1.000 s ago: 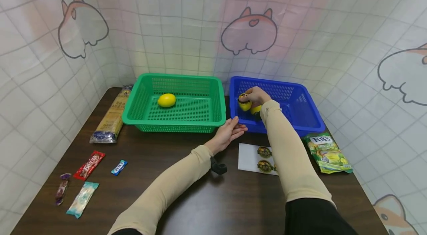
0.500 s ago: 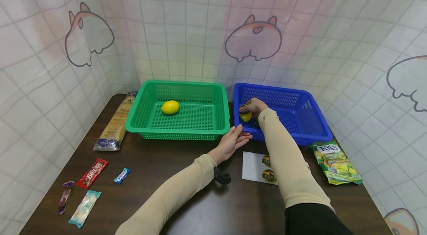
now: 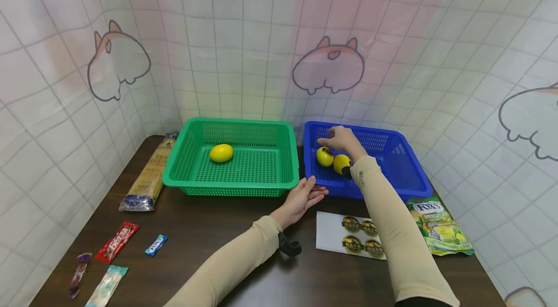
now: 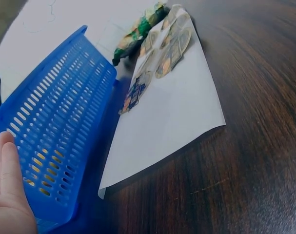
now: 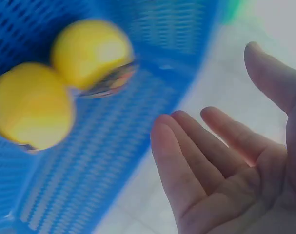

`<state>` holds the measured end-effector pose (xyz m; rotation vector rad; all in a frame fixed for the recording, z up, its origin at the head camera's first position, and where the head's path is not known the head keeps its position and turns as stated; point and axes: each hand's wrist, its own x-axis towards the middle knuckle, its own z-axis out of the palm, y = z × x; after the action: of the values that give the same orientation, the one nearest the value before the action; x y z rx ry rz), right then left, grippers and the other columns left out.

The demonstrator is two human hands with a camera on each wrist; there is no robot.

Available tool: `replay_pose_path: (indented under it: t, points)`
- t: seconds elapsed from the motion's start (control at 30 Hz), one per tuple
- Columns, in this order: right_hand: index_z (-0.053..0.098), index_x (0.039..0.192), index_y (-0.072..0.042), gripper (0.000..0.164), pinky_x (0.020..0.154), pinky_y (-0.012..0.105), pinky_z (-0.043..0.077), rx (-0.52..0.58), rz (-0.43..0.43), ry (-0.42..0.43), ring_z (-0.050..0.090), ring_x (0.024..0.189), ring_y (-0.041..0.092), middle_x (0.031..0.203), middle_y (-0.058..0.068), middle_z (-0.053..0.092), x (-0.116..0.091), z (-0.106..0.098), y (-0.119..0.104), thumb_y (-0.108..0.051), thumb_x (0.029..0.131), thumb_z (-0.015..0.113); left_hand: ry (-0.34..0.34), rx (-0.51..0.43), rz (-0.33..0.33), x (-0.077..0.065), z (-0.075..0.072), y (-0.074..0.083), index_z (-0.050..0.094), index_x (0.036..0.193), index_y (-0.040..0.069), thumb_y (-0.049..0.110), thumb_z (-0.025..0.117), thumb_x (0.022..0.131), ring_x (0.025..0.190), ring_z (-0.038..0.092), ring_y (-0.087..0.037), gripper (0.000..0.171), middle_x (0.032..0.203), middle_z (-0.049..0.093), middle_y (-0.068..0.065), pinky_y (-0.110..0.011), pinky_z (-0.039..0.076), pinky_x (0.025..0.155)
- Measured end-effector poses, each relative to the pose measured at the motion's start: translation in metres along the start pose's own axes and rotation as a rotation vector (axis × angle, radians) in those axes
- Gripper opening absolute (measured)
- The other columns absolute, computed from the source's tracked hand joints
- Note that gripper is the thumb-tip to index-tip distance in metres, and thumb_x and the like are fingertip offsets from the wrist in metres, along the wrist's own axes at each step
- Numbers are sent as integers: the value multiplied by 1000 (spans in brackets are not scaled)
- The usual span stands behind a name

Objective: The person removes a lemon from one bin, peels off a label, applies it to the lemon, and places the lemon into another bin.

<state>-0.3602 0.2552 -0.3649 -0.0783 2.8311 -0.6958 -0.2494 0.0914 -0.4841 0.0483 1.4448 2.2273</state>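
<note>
Two lemons (image 3: 324, 156) with dark round stickers lie side by side in the left part of the blue basket (image 3: 410, 166). My right hand (image 3: 344, 140) hovers just above them with nothing in it. In the right wrist view its fingers (image 5: 169, 161) are relaxed and spread from the thumb, apart from both lemons (image 5: 33, 105). At the basket's front left corner is my left hand (image 3: 298, 200), palm up, its fingertips right at the basket wall (image 4: 65, 112). A third lemon (image 3: 221, 153), with no sticker showing, lies in the green basket (image 3: 231, 185).
A white sheet of round stickers (image 3: 329, 232) lies before the blue basket. On the right is a green FOX'S candy bag (image 3: 440, 229). At left are a noodle pack (image 3: 148, 176), a red candy bar (image 3: 116, 242) and several small wrapped sweets.
My right hand has let go of the stickered lemon, leaving it in the blue basket beside the other, and risen off it. The left hand stays at the basket corner. The head view has tilted up.
</note>
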Motion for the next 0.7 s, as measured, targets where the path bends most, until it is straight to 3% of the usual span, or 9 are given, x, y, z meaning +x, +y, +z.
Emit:
replay_pose_path:
  t: [0.17,0.3,0.43,0.7]
  points:
    - [48,146,-7,64,109,57,45,86,-126,102,56,129,39,139,20,61,-34,-10,-5,-48,97,59,13,-9,1,1,0,-3,51,124,10,41,43,106,106,69,-13,36,117,66,-8,-32,53,104]
    - [50,144,-8,60,106,55,49,144,-208,134,61,125,36,134,18,65,-66,-9,-7,-44,97,60,6,-5,10,0,-1,-6,50,124,10,42,43,105,105,69,-13,37,115,66,-7,-32,53,104]
    - [54,141,-7,56,100,53,54,192,-264,154,65,119,37,129,19,68,-92,1,-4,-42,97,62,-10,28,23,-3,-4,-8,50,122,9,44,43,105,105,69,-13,40,115,65,-7,-31,54,104]
    - [61,132,-9,50,88,47,60,247,-273,135,71,108,34,118,15,73,-124,35,7,-40,94,67,-25,125,19,-8,-9,-7,55,122,3,49,45,103,101,71,-14,50,118,68,-12,-31,59,95]
